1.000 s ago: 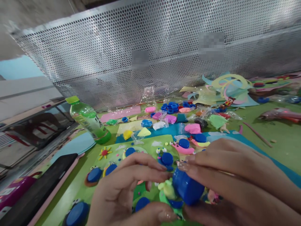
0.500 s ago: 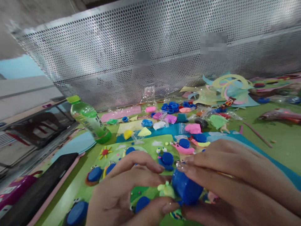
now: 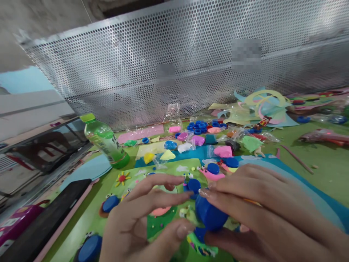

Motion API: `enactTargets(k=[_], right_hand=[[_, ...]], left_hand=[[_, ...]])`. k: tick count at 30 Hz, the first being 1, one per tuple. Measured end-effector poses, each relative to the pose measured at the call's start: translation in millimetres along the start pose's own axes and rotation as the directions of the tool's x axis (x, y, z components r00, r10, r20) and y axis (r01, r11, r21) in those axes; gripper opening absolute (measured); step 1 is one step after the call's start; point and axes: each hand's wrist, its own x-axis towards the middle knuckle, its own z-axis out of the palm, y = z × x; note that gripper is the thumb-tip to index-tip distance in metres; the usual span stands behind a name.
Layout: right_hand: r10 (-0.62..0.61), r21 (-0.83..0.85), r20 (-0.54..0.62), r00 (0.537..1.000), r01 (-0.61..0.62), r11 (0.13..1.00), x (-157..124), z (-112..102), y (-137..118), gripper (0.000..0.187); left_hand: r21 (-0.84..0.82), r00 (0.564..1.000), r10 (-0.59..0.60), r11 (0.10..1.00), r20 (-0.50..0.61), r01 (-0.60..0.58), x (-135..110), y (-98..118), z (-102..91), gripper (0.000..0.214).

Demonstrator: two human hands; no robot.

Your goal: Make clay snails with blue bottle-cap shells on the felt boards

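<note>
My right hand [image 3: 261, 214] is closed round a blue bottle cap [image 3: 209, 214], fingers on top and thumb beneath. A small pale-green clay piece [image 3: 191, 214] sticks out at the cap's left side. My left hand [image 3: 144, 222] is beside it, fingers stretched toward the cap and thumb tip close to the clay piece; I cannot tell whether it touches. Both hands hover over a green craft sheet [image 3: 163, 171] carrying clay snails with blue cap shells [image 3: 110, 203].
A green drink bottle [image 3: 105, 140] stands at the left. A black phone [image 3: 46, 218] lies at the near left. Bagged clay lumps [image 3: 223, 151], loose blue caps [image 3: 199, 126] and paper cut-outs [image 3: 261, 105] lie before a perforated metal screen [image 3: 174, 62].
The view tilted slightly. My left hand's fingers have straightened and opened out, and its thumb has drawn back a little from the clay piece. The right hand keeps the blue cap.
</note>
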Motion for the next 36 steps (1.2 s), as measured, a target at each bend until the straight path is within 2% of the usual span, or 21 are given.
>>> enactTargets(k=[3,5,9,17,28,31,34,36], right_hand=[[-0.023,0.023,0.025,0.999,0.022,1.0,0.7,1.7,0.8,0.021],[-0.015,0.036,0.079,0.997,0.012,0.999,0.0,1.7,0.8,0.021],[-0.017,0.049,0.105,0.994,0.011,0.999,-3.8,1.2,-0.9,0.022],[-0.011,0.054,0.117,0.993,0.005,0.999,-5.8,2.6,-1.7,0.022],[-0.022,0.064,0.165,0.986,0.011,0.998,-6.3,2.9,0.4,0.025],[-0.042,0.084,0.131,0.99,0.032,0.996,-5.2,3.1,0.8,0.026],[-0.071,0.105,0.095,0.993,0.061,0.993,-3.7,3.6,2.2,0.027],[-0.077,0.101,0.079,0.994,0.069,0.992,-3.2,4.2,3.3,0.027]], left_hand=[[0.051,1.0,-0.004,0.999,-0.029,0.005,1.8,-0.1,1.5,0.013],[0.04,0.998,-0.011,0.999,-0.054,0.013,3.0,0.3,3.9,0.009],[0.041,0.996,-0.03,0.999,-0.08,0.033,3.0,0.9,6.6,0.01],[0.133,0.999,-0.014,0.991,-0.037,0.019,3.3,2.8,4.7,0.009],[0.071,0.997,-0.032,0.997,-0.076,0.037,3.0,0.6,6.7,0.013],[0.026,0.981,-0.118,0.992,-0.151,0.123,0.8,2.6,10.9,0.009],[-0.054,0.945,-0.223,0.975,-0.239,0.217,-0.9,2.0,15.8,0.011],[-0.05,0.952,-0.198,0.98,-0.233,0.191,-0.8,-0.1,17.5,0.009]])
